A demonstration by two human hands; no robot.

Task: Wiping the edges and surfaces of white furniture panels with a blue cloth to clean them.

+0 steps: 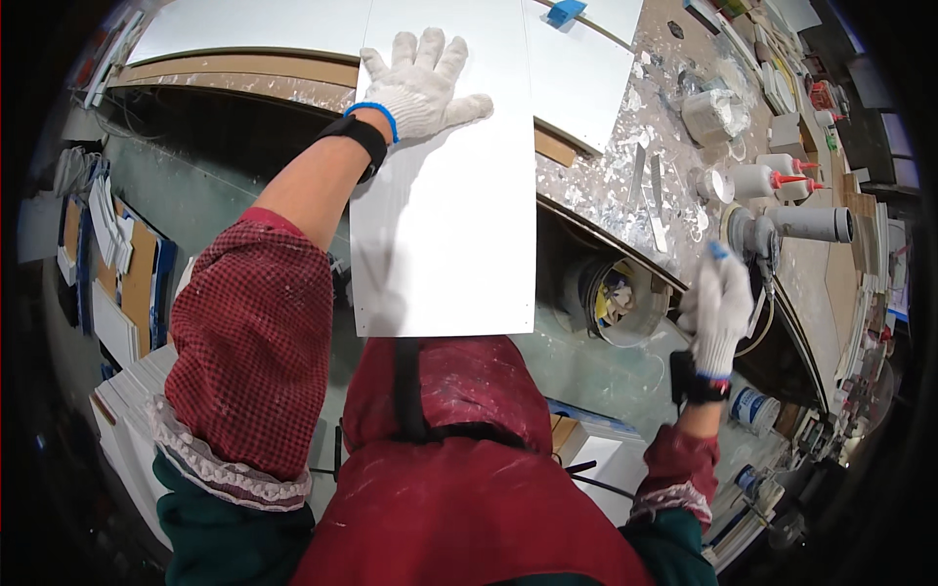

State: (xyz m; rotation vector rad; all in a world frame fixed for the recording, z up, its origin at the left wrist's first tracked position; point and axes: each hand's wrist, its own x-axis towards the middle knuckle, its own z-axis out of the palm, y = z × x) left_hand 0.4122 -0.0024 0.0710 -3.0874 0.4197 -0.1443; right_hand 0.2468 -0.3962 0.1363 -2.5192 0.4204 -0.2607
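My left hand [420, 88], in a white knitted glove with a blue cuff, lies flat on a long white panel [449, 244], its fingers spread. The panel reaches from the bench toward my body, its near end by my dark red apron [449, 391]. Off to the right, my right hand [721, 308], gloved too, hangs beside the bench edge, close to a grey power sander [757, 234]. Its fingers look closed and a little blurred. A small blue spot [719, 251] shows at the fingertips; what it belongs to cannot be made out.
Scrapers [655, 200], white bottles with red nozzles [757, 182] and a plastic-wrapped tub [713, 115] lie on the paint-spattered bench [606, 181]. A bucket [625, 303] with scraps stands below. Another white panel [576, 88] carries a blue piece [565, 12]. Boards [117, 322] lean at left.
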